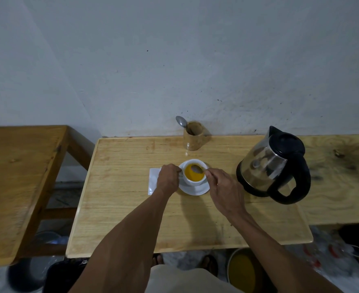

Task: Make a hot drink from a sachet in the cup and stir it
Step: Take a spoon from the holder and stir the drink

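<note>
Your left hand (168, 177) pinches the cup (194, 172) at its left side, fingers closed on it. The cup sits on a saucer (195, 188) mid-table, full of orange drink. Your right hand (224, 191) grips a spoon (197, 169), its bowl dipped in the drink.

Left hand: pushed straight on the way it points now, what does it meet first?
The left hand points right and slightly away, its fingertips already at the white cup on its saucer. It would press the cup's near wall first; actual contact is unclear.
</note>
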